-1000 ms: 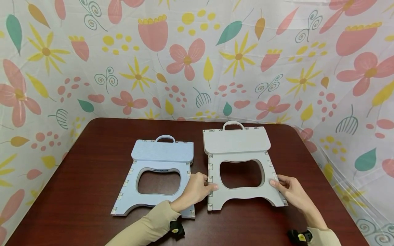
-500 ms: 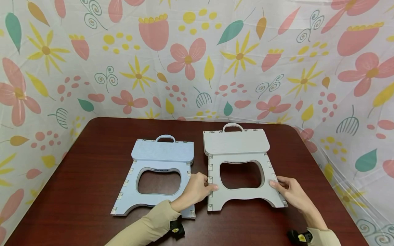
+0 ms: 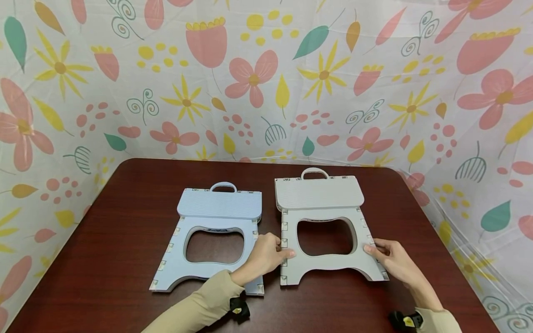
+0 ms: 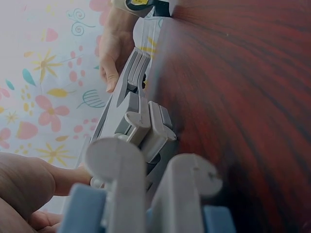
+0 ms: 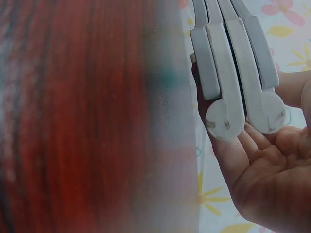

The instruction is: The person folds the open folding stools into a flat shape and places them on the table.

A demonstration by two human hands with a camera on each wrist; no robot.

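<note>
A folded grey-white step stool [image 3: 319, 193] lies with its carry handle toward the wall, held by both hands. My left hand [image 3: 266, 253] grips its left leg edge, thumb on the upper face and fingers curled at the side. On the opposite leg edge, my right hand [image 3: 394, 261] holds it the same way, and in the right wrist view the fingers [image 5: 250, 145] reach beneath the folded legs [image 5: 231, 73]. Beside it on the left is a folded light-blue step stool [image 3: 220, 204], lying flat. My left forearm crosses over its lower right leg and hides part of it.
Both stools are on a dark red-brown wooden table [image 3: 125, 222]. A flower-printed curtain [image 3: 250, 92] hangs behind the table and along its sides. Black wrist straps [image 3: 239, 309] sit on both wrists.
The handle end of the grey-white stool has come down slightly toward the table. Both hands keep their grip in nearly the same place, and the blue stool stays put.
</note>
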